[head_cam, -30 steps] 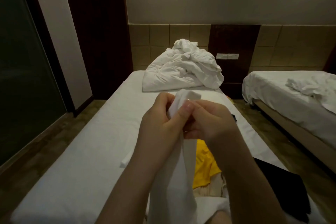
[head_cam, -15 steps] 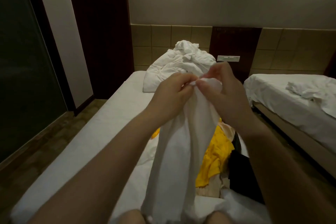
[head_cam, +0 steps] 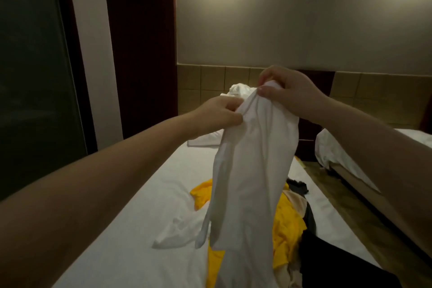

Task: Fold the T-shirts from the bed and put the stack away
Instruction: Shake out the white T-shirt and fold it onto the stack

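1. Pinching the top edge of a white T-shirt (head_cam: 252, 170), the left hand (head_cam: 219, 112) and the right hand (head_cam: 289, 93) each close thumb and fingers on the cloth, near each other, raised above the bed (head_cam: 140, 229).
2. The shirt hangs in a bunched, narrow column over the heap of unfolded clothes, and its lower end runs out of frame.
3. Risk: both grips are light pinches, so a slip would drop the shirt back onto the heap.
4. Risk: with the hands so close the cloth may be twisted, and spreading it blind could give a crooked fold.
5. Risk: the trailing end could snag the yellow T-shirt (head_cam: 287, 229) and drag it along.
6. Count: 2 hands, 1 held white shirt, 1 yellow shirt, 1 beige garment (head_cam: 295, 201), 1 black garment (head_cam: 327, 262).
7. The flat white cloth (head_cam: 177, 234) is possibly 1 more shirt; the dim light leaves it unclear.
8. Beyond: 1 crumpled white duvet (head_cam: 238, 89), and 2 beds counting the second bed (head_cam: 339, 149).
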